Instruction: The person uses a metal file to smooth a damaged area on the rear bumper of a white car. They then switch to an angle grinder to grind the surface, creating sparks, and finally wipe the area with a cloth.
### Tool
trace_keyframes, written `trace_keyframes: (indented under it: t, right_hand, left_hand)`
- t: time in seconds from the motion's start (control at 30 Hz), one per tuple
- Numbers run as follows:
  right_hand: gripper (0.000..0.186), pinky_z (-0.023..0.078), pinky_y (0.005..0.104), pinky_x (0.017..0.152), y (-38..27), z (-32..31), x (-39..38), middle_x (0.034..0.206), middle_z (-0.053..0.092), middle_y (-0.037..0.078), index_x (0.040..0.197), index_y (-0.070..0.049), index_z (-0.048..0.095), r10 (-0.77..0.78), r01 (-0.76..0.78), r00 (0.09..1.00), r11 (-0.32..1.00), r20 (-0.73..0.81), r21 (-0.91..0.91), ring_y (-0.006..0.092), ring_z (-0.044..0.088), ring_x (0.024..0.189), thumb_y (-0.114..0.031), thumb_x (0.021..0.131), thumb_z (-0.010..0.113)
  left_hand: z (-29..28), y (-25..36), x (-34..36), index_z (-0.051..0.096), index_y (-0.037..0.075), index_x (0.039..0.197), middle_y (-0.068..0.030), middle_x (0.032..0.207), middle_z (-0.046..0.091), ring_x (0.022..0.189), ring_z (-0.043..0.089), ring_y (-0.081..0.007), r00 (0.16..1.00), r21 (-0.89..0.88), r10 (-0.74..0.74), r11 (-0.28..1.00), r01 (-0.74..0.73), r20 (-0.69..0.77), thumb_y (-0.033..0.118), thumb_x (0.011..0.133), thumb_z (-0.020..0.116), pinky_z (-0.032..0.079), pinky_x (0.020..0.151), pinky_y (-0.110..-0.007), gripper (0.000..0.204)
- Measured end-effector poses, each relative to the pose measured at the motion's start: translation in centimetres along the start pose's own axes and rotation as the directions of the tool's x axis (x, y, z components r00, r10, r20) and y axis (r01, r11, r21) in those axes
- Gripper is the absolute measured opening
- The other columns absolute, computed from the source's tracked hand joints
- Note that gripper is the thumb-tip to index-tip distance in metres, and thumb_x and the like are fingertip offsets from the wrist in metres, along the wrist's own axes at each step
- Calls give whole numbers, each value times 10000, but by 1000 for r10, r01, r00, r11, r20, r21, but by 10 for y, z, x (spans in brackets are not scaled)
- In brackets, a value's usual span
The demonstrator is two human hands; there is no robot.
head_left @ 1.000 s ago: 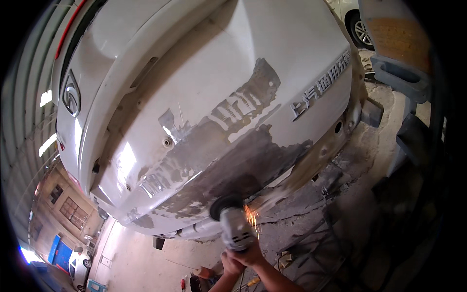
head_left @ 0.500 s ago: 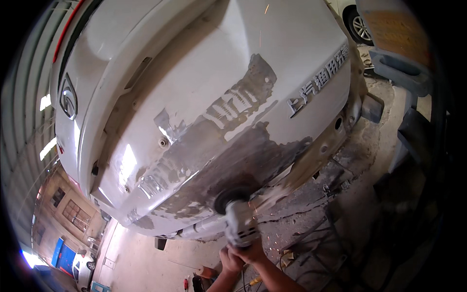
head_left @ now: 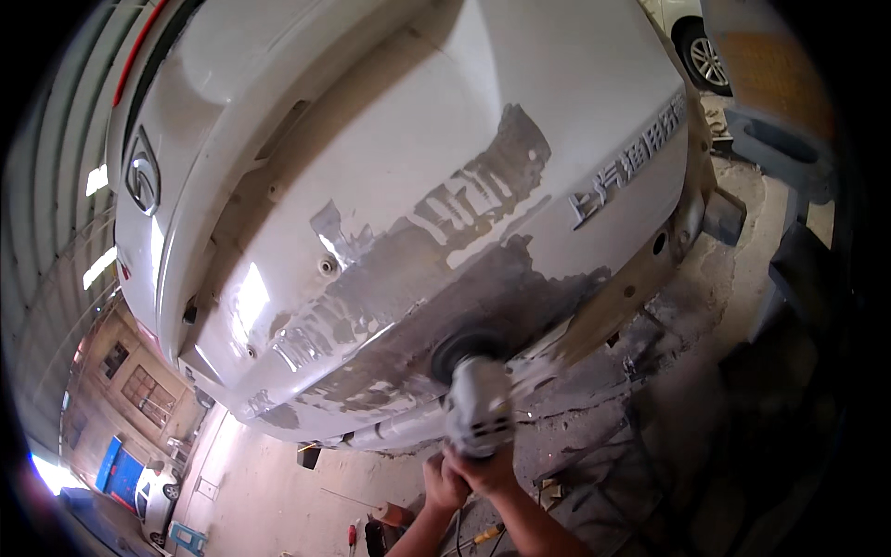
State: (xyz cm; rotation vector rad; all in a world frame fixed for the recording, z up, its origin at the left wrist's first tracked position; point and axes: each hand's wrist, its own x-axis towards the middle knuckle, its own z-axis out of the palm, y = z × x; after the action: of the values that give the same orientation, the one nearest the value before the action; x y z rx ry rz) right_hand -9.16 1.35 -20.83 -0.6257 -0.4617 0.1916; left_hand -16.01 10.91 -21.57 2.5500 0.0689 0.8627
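Note:
Both my hands are closed round the rear of an angle grinder, whose body is pale grey with dark vents. My left hand is wrapped at its lower left; my right hand grips beside it, and the fingers overlap. The grinder's dark round disc is at the lower part of a white car tailgate, blurred as if spinning. Around it is a bare, brownish-grey sanded patch. Ridged scraped marks run up and to the right of a small round fitting.
Raised metal lettering and an emblem are on the tailgate. Dark bars and cables lie at the lower right. A red-handled tool lies on the floor. Another car's wheel shows at top right.
The car has shifted slightly rightward in view. The grinder's disc stays against about the same lower area, a little higher on the panel. Fewer sparks show below it.

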Motion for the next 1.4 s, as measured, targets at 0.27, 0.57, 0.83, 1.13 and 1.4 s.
trace_keyframes:
  t: [0.27, 0.57, 0.83, 1.13, 1.4]
  right_hand:
    - [295, 532, 298, 631, -22, 11, 7, 762, 674, 88, 842, 17, 636, -1, 1, 1000, 1000, 2, 22, 141, 659, 708, -148, 635, 767]
    - [519, 534, 330, 716, -34, 11, 7, 838, 682, 126, 1025, -17, 610, -28, 69, 993, 930, 117, -361, 199, 677, 812, -273, 600, 761]
    - [504, 535, 324, 707, -45, 20, 10, 819, 677, 108, 993, -10, 611, 32, 50, 984, 896, 175, -441, 179, 671, 793, -256, 586, 779]
    - [531, 534, 341, 704, -42, 21, 11, 830, 676, 118, 1030, -47, 614, 68, 37, 974, 893, 214, -448, 224, 679, 773, -280, 579, 768]
    - [281, 521, 292, 619, -55, 25, 21, 760, 658, 41, 837, 1, 626, -62, 70, 996, 991, 71, -112, 124, 638, 662, -141, 635, 761]
  left_hand:
    - [-3, 25, 14, 578, 17, 950, -216, 917, 599, 779, 569, -415, 989, 8, 76, 997, -76, -125, 245, 901, 380, 451, 678, -454, 306]
    - [18, 43, 12, 536, 10, 1097, -242, 986, 557, 875, 534, -408, 944, -276, -27, 959, -68, -330, 327, 889, 428, 417, 758, -429, 395]
    - [17, 48, 8, 541, -4, 1127, -188, 1104, 585, 1075, 546, -298, 909, -498, -236, 866, 37, -343, 204, 774, 571, 427, 898, -395, 411]
    - [22, 33, 4, 548, 21, 1064, -205, 1043, 594, 864, 572, -410, 896, -397, -162, 918, -17, -413, 324, 694, 642, 456, 730, -435, 487]
    - [-2, 49, 33, 561, -28, 913, -245, 827, 617, 712, 593, -393, 985, -62, 29, 997, -40, -171, 309, 917, 305, 454, 642, -443, 423]
